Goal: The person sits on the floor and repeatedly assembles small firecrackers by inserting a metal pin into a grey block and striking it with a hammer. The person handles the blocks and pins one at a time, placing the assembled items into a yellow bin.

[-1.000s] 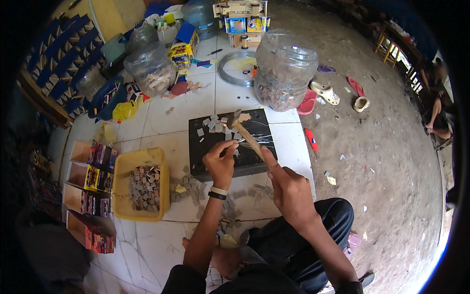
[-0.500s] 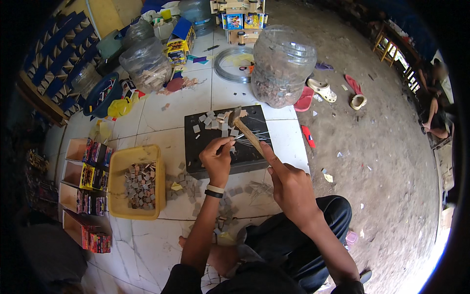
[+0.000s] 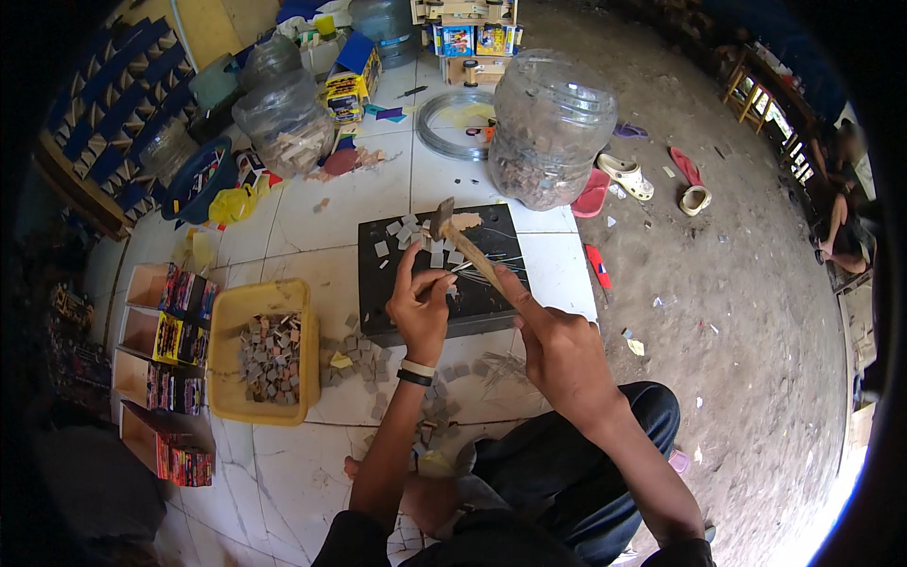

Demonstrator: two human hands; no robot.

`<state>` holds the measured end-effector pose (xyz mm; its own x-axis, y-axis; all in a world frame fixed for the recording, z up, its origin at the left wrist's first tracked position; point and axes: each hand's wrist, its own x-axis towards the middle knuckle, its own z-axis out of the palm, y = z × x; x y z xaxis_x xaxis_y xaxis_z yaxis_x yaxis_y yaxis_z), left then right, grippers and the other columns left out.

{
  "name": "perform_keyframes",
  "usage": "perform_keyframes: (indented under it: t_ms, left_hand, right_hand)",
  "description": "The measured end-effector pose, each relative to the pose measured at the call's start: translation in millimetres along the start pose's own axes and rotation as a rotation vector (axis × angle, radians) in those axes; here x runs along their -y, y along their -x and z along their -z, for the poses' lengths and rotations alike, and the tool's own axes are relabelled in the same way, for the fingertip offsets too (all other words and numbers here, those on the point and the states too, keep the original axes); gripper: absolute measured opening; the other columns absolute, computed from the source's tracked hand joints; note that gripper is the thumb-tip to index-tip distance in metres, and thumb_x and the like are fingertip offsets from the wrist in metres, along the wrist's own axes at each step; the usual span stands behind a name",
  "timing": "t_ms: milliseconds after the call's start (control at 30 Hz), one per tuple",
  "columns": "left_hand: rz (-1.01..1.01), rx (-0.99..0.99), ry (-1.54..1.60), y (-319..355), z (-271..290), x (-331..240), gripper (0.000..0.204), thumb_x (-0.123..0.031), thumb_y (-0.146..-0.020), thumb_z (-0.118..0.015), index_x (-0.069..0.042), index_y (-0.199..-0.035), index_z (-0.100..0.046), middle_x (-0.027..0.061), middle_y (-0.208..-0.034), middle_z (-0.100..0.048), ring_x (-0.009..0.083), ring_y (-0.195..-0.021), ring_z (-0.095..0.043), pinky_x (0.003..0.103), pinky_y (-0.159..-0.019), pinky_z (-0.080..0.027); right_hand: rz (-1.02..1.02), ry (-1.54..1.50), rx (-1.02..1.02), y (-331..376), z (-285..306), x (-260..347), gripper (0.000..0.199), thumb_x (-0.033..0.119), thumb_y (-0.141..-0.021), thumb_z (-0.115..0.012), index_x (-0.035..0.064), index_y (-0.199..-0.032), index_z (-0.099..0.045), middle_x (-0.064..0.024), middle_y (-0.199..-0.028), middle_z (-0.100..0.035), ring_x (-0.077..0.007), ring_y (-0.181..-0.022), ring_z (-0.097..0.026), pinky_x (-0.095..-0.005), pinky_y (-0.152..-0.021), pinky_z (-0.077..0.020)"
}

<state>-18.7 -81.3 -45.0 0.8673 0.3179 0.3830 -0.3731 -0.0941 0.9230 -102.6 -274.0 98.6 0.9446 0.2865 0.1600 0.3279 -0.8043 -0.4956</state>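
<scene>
On the black slab point(image 3: 491, 302), left hand point(image 3: 420, 312) pinches what looks like a nail; right hand point(image 3: 557, 350) grips the raised hammer point(image 3: 463, 248), calling for a square strike.

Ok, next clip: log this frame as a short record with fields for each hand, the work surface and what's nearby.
left hand: left hand pinches a small piece on the slab
right hand: right hand grips a hammer, head raised over the slab
work surface: dark slab on the tiled floor, small grey tiles scattered on it
left of slab: yellow tray of grey pieces
behind slab: clear plastic jar, partly filled
</scene>
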Motion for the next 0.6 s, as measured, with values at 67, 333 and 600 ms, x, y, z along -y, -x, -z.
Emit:
perform_keyframes:
  t_ms: [67,333,600]
  left_hand:
    - [-0.009,-0.003,-0.004,-0.4,0.1,-0.4,0.065,0.01,-0.092,-0.074,-0.001,-0.153,-0.055,0.0109,-0.093,-0.081,0.0123,-0.085,-0.076,0.028,-0.083,-0.06]
    - [-0.021,0.021,0.014,-1.0,0.6,1.3,0.06,0.013,-0.092,-0.071,-0.001,-0.149,-0.058,0.0115,-0.095,-0.081,0.0126,-0.085,-0.076,0.027,-0.083,-0.06]
    - [0.011,-0.007,-0.008,-2.5,7.7,-3.4,0.041,0.007,-0.094,-0.076,-0.002,-0.133,-0.072,0.0077,-0.095,-0.08,0.011,-0.085,-0.073,0.026,-0.079,-0.059]
  right_hand:
    - [-0.029,0.084,0.135,-1.6,3.6,-2.8,0.072,-0.005,-0.092,-0.067,0.0178,-0.159,-0.053,-0.021,-0.084,-0.071,-0.044,-0.077,-0.07,-0.0533,-0.073,-0.0568]
    - [0.069,0.09,-0.016,-0.7,-0.9,-11.4,0.07,-0.002,-0.095,-0.066,0.0192,-0.161,-0.051,-0.0205,-0.081,-0.071,-0.0417,-0.078,-0.071,-0.0532,-0.071,-0.0566]
    - [-0.006,0.014,0.045,0.1,9.1,-17.5,0.065,0.0,-0.098,-0.064,0.0208,-0.159,-0.052,-0.024,-0.084,-0.072,-0.0445,-0.076,-0.072,-0.0538,-0.07,-0.057]
